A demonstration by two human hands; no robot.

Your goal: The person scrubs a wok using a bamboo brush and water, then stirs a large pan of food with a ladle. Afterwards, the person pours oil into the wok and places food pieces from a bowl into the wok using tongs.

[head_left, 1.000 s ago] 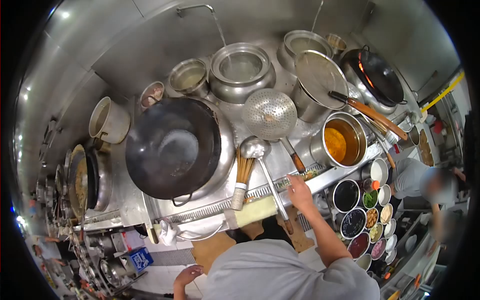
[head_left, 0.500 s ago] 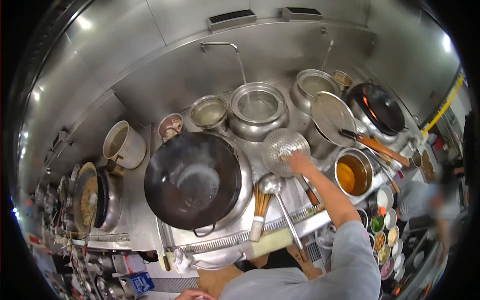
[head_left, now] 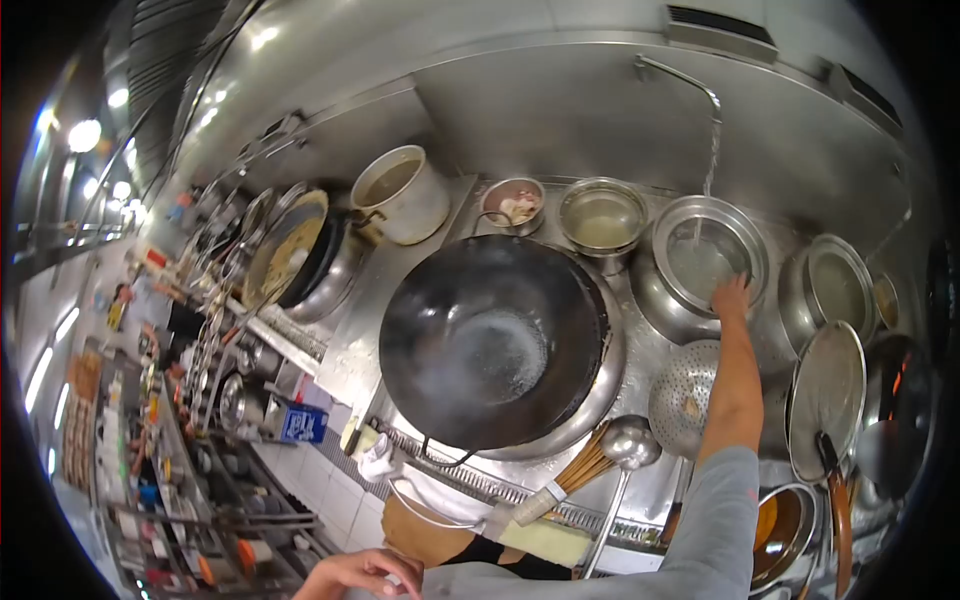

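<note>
My right hand (head_left: 732, 297) reaches over the near right rim of a round steel water pot (head_left: 708, 255), its fingertips at the water's edge. Whether it holds anything is hidden. A tap (head_left: 700, 90) runs water into this pot. Under my forearm lies a perforated strainer (head_left: 680, 395). My left hand (head_left: 368, 573) hangs low at the bottom edge, its fingers loosely curled and apart, with nothing in them. A large black wok (head_left: 490, 340) sits on the burner with steaming liquid in its bottom.
A ladle (head_left: 632, 443) and a bamboo brush (head_left: 560, 487) lie on the front ledge. Behind the wok stand a meat bowl (head_left: 513, 203), a liquid-filled bowl (head_left: 603, 218) and a tall pot (head_left: 402, 195). A mesh strainer (head_left: 826, 400) and oil pot (head_left: 783, 535) are right.
My right hand has moved from the front edge, past the strainer, to the water pot. The view has swung left. My left hand has come higher into view.
</note>
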